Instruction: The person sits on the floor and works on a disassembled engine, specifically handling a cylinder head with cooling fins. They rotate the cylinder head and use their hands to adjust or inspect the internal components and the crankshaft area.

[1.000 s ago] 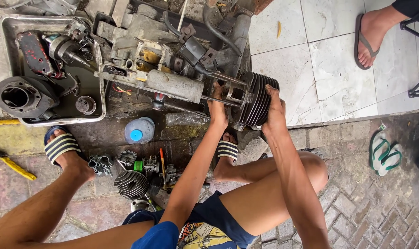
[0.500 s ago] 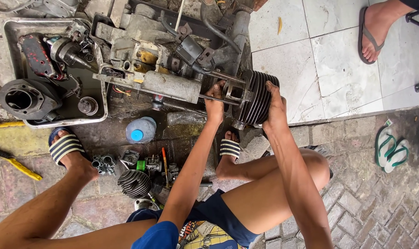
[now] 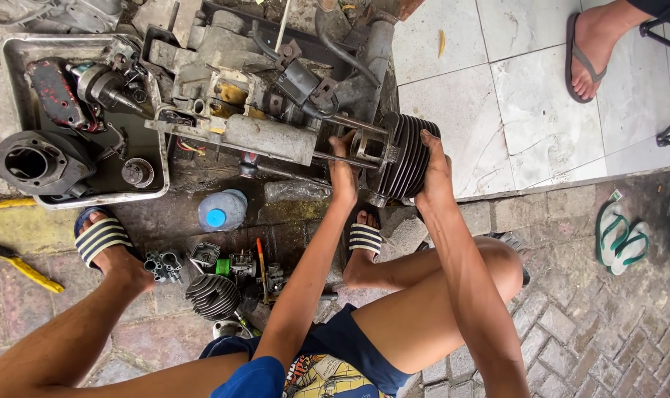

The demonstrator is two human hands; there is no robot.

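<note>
Compared with the frame half a second back, little has shifted: both hands keep their places on the engine, and the view has tilted only slightly.

Right hand [image 3: 432, 171] is wrapped over the 3 o'clock side of the finned cylinder [image 3: 411, 156], fingers closed on the black fins. Left hand [image 3: 342, 173] sits at the cylinder's 9 o'clock side, fingers curled about the exposed studs [image 3: 344, 156] and the piston area [image 3: 370, 147]; whether it pinches a part or only steadies cannot be told. The cylinder hangs on the studs just off the grey crankcase [image 3: 265, 137], well short of seating.

Judgement on technique: the cylinder should be kept square to the studs, with even pressure from the right hand and no rocking, while the left hand guides the piston and stays clear of the closing gap.

Nearby: a second finned cylinder [image 3: 213, 295] on the brick floor at 7 o'clock of the work, a plastic bottle with a blue cap [image 3: 221, 211], and a metal tray [image 3: 25, 49] at 9 o'clock holding a dark engine cover [image 3: 36, 162].
</note>
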